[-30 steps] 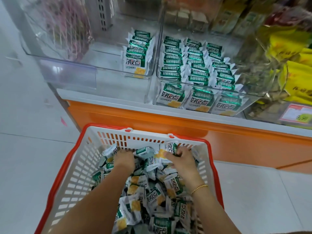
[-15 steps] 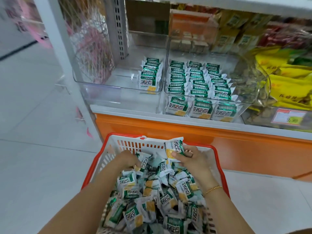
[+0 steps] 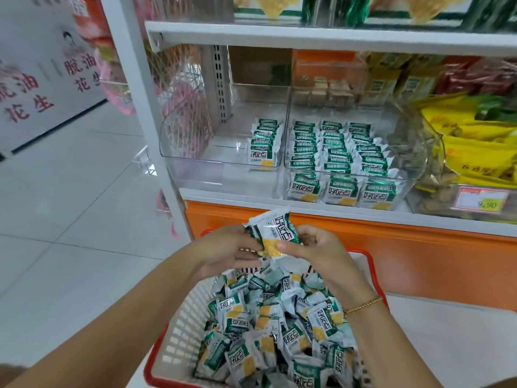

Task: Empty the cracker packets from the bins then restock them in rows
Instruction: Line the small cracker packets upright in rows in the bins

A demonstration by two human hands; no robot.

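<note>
— One packet (image 3: 275,232) up, or several?

— Hard to say; one face showing, possibly more stacked behind. Held above the far end of the basket (image 3: 179,326), clear of the loose heap (image 3: 279,331) below.

— Grip?

— Pinched at the lower, yellow end from both sides. Left hand (image 3: 223,249) with fingers curled in under the left corner; right hand (image 3: 319,247) with thumb on the printed face, remaining fingers folded behind. Neither spread wide, nothing else held.

— Lie of the thing?

— Long axis close to upright, leaning slightly. White-and-green end poking up and away from the fingertips, toward the shelf (image 3: 307,203). Printed face turned to the camera.

— Destination?

— Most likely the left bin (image 3: 195,166): only a single row (image 3: 264,144) standing there, tight against its right wall, bare floor to the left of that. Right bin (image 3: 386,119) filled with three rows (image 3: 334,148).

— Direction from the hands?

— Ahead and up, nearly straight beyond the packet's top end, well apart. Left hand a touch nearer the bare side, right hand nearer the standing row.

— Judgement on the coming move?

— Probably a forward reach over the clear front wall, packet kept upright, set down just beside the existing row. Risks: clipping the front lip, or toppling that row.
</note>
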